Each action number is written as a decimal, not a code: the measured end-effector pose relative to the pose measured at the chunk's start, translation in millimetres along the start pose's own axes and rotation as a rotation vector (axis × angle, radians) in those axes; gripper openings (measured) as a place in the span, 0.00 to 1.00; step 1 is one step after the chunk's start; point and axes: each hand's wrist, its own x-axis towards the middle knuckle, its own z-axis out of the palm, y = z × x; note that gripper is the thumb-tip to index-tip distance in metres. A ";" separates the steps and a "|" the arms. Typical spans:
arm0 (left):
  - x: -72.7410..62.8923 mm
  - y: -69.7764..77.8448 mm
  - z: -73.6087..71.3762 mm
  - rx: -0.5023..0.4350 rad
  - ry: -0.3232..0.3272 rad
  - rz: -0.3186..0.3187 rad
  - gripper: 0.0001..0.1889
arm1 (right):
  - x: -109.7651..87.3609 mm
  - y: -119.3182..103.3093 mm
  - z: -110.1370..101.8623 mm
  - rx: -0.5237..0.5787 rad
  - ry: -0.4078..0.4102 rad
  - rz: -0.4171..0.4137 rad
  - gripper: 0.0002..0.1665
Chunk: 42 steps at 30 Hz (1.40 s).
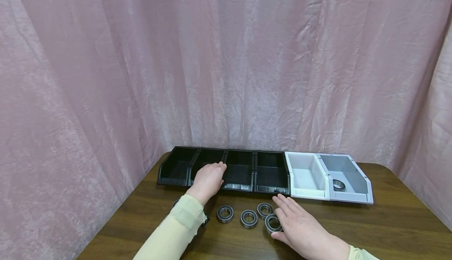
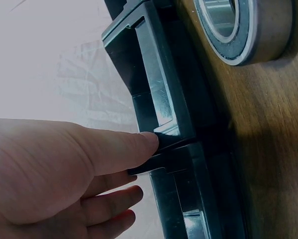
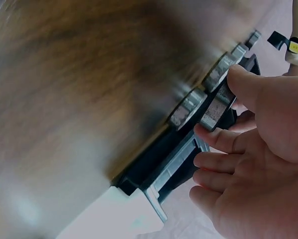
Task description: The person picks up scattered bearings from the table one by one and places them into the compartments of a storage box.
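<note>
My left hand point(image 1: 207, 178) is over the row of black bins, at the divider between the second and third bins from the left. In the left wrist view its thumb point(image 2: 139, 147) overlaps the black bin's rim point(image 2: 171, 132), with the other fingers loosely bent and no object seen between them. Lower right, my right hand point(image 1: 300, 226) pinches a ball bearing point(image 3: 218, 107) between thumb and index finger, its remaining fingers extended. Close beside that one lie two bearings, one point(image 1: 265, 210) behind it and another point(image 1: 248, 219) to its left.
Farther left on the wooden table point(image 1: 399, 220) is another bearing point(image 1: 225, 214); one more peeks out behind the left sleeve point(image 1: 187, 213). A white bin point(image 1: 307, 173) and a grey bin point(image 1: 365, 187) continue the row rightward. One bearing point(image 1: 339, 185) lies inside the grey bin. Pink curtains point(image 1: 247, 75) hang behind.
</note>
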 end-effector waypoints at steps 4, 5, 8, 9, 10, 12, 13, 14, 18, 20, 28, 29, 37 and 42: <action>-0.4 0.3 -0.4 0.001 0.007 0.003 0.25 | -1.5 4.0 -5.0 0.008 0.015 0.012 0.29; -0.5 0.5 -0.7 0.002 0.008 0.003 0.25 | -1.8 4.8 -6.5 0.011 0.012 0.018 0.29; -0.7 0.7 -1.1 -0.001 0.009 0.003 0.25 | -2.6 7.6 -10.5 0.025 0.000 0.034 0.29; -0.7 0.6 -1.2 -0.001 0.009 0.003 0.25 | -2.8 8.6 -11.7 0.027 -0.003 0.039 0.29; -0.6 0.5 -1.1 -0.002 0.008 0.003 0.25 | -3.1 9.6 -12.7 0.027 -0.001 0.040 0.29; -0.5 0.3 -0.6 -0.001 0.009 0.002 0.25 | -3.7 11.7 -14.5 0.024 0.003 0.046 0.29; -0.4 0.2 -0.5 0.001 0.010 0.002 0.25 | -4.0 12.8 -15.4 0.023 0.004 0.050 0.28; -0.2 0.0 -0.3 0.004 0.012 0.003 0.25 | -4.3 13.6 -16.2 0.022 0.002 0.055 0.28; -0.2 -0.2 0.3 0.009 0.011 0.006 0.25 | -4.9 16.8 -18.5 0.024 -0.008 0.075 0.28; -0.2 -0.4 0.4 0.008 0.009 0.007 0.25 | -5.4 18.5 -19.0 0.020 -0.009 0.083 0.28; -0.4 -0.2 0.7 0.016 0.012 0.009 0.25 | -9.5 28.9 -18.2 -0.038 0.052 0.084 0.30; -0.3 -0.3 1.0 0.018 0.013 0.010 0.25 | -9.9 30.3 -18.4 -0.043 0.053 0.087 0.30; 0.5 -1.4 3.2 0.011 0.023 0.011 0.25 | -10.6 42.5 -22.6 -0.051 0.067 0.103 0.30; 0.3 -1.3 3.0 0.006 0.021 0.013 0.25 | -10.8 50.5 -25.4 -0.046 0.071 0.122 0.29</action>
